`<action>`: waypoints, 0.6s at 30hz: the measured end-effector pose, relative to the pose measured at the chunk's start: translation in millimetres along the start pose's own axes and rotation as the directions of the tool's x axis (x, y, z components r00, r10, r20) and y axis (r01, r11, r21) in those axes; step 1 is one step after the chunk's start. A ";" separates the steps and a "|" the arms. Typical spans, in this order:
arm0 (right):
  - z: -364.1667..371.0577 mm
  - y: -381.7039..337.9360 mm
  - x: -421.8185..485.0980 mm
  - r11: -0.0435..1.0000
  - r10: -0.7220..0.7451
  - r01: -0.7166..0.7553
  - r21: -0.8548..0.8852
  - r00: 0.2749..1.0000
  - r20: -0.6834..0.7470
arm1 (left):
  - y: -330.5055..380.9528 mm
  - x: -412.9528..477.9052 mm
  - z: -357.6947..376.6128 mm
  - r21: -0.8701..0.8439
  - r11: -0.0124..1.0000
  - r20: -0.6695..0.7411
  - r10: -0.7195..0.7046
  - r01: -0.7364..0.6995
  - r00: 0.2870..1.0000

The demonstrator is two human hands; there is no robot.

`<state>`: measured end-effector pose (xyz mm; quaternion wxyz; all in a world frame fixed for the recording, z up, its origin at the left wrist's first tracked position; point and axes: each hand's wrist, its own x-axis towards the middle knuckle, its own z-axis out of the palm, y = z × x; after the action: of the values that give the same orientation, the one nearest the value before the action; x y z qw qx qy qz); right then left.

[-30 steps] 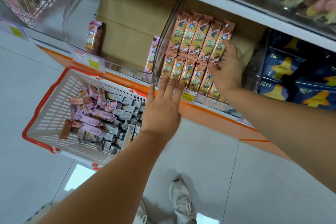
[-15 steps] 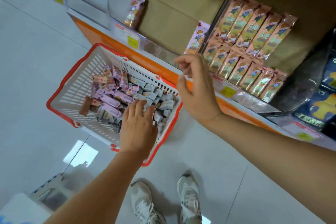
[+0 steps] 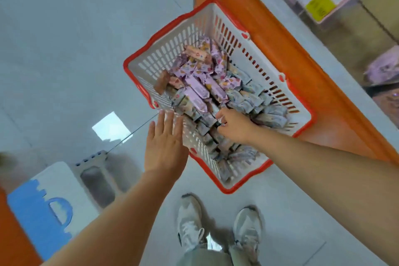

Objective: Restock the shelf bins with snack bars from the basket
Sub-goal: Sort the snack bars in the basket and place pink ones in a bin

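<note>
Picking is judged in hand: the right hand [image 3: 233,125] is curled among grey-wrapped snack bars [image 3: 244,101] at the near side of the basket [image 3: 159,58], grip unclear, while the left hand [image 3: 165,147] is spread flat and empty at its near-left rim; a firm pinch and lift are called for next.

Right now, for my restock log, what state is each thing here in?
basket: on the floor, upright, partly full.
snack bars: heaped loose inside the basket.
left hand: open, fingers straight, above the basket's near rim.
right hand: down in the basket, fingers curled among grey bars; grip hidden.
</note>
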<state>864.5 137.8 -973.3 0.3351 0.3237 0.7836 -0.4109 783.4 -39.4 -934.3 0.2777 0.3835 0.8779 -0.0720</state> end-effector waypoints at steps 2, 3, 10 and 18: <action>8.9 0.3 17.1 0.991 0.098 -0.097 -0.087 0.995 0.007 | -7.6 2.0 11.3 -0.024 1.000 0.025 0.010 -0.010 1.000; 13.1 2.1 23.1 0.985 0.146 -0.146 -0.095 0.989 -0.013 | -9.7 2.1 17.4 -0.027 1.000 0.041 0.017 -0.016 0.999; 43.2 14.5 32.4 0.988 0.105 -0.131 -0.083 0.958 -0.265 | -12.5 2.0 44.4 -0.065 0.997 -0.015 0.032 -0.033 0.999; 25.1 -63.0 88.4 0.913 -0.155 0.235 0.334 0.956 -0.249 | -36.2 17.5 63.0 -0.111 0.990 -0.279 0.055 -0.089 0.959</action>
<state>771.6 108.2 -1027.3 0.1397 0.3424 0.7555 -0.5408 775.2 -74.8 -999.6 0.1784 0.4037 0.8962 0.0459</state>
